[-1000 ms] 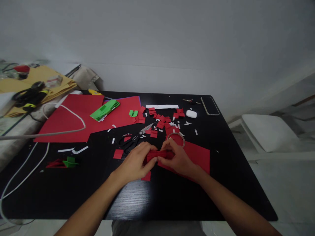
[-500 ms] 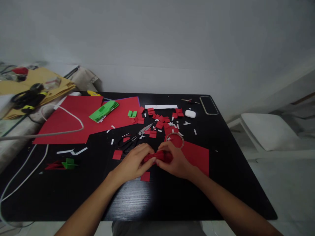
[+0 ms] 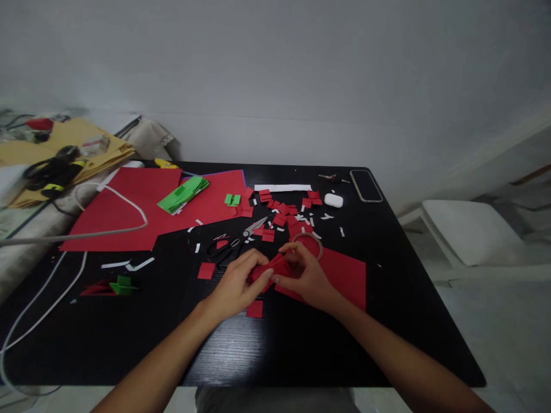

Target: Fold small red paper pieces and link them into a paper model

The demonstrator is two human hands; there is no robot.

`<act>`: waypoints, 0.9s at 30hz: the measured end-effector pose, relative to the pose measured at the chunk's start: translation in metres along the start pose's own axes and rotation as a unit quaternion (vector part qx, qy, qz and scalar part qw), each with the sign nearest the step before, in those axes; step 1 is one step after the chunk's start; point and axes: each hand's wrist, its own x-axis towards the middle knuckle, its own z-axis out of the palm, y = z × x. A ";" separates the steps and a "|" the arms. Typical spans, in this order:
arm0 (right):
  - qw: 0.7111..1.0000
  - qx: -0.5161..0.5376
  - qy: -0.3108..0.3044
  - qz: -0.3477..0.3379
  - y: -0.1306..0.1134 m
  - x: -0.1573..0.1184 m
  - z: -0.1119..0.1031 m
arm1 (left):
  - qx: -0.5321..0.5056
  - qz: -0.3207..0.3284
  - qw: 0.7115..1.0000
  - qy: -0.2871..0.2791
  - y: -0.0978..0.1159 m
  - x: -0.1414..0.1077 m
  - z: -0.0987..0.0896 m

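Between my two hands is a piece of folded red paper (image 3: pixel 278 265), raised just over the table. My left hand (image 3: pixel 239 284) pinches its left side, thumb in front and fingers behind. At its right side, my right hand (image 3: pixel 307 278) has thumb and fingers curved around the paper. My fingers hide part of the folds. Close to my left hand lie black-handled scissors (image 3: pixel 236 241), a red paper square (image 3: pixel 206 270) and another red square (image 3: pixel 254 308). A large red sheet (image 3: pixel 344 275) lies partly under my right hand, with a roll of tape (image 3: pixel 318 244) at its upper edge.
Small red paper pieces (image 3: pixel 279 219) and white scraps litter the table's middle. Green folded strips (image 3: pixel 183 195) rest on red sheets (image 3: pixel 129 201) at left, near a white cable (image 3: pixel 86 236). A green-and-red folded piece (image 3: pixel 123 285) stands left. Keys, a white case (image 3: pixel 333 200) and a phone (image 3: pixel 365 185) lie at right.
The folded red paper has tilted up and fanned out more between my hands. My right hand's fingers have lifted and spread a little from it.
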 end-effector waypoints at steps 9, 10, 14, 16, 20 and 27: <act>0.996 0.079 -0.014 0.040 0.008 0.005 -0.003 | 0.015 -0.001 1.000 0.003 -0.002 0.000 0.001; 0.996 0.080 -0.015 0.042 0.009 0.005 -0.005 | 0.017 -0.002 1.000 0.002 -0.002 0.000 0.001; 0.999 0.034 -0.010 0.033 0.003 0.006 -0.011 | 0.028 0.004 1.000 -0.002 -0.002 0.000 0.000; 1.000 0.019 -0.003 0.024 -0.001 0.007 -0.013 | 0.033 -0.001 0.999 -0.006 -0.002 -0.001 -0.001; 1.000 0.020 0.010 0.022 -0.005 0.007 -0.012 | 0.037 -0.052 0.998 -0.029 -0.001 -0.004 -0.001; 0.999 0.009 0.034 0.036 -0.008 0.008 -0.014 | -0.009 -0.078 0.997 -0.026 -0.001 -0.001 -0.001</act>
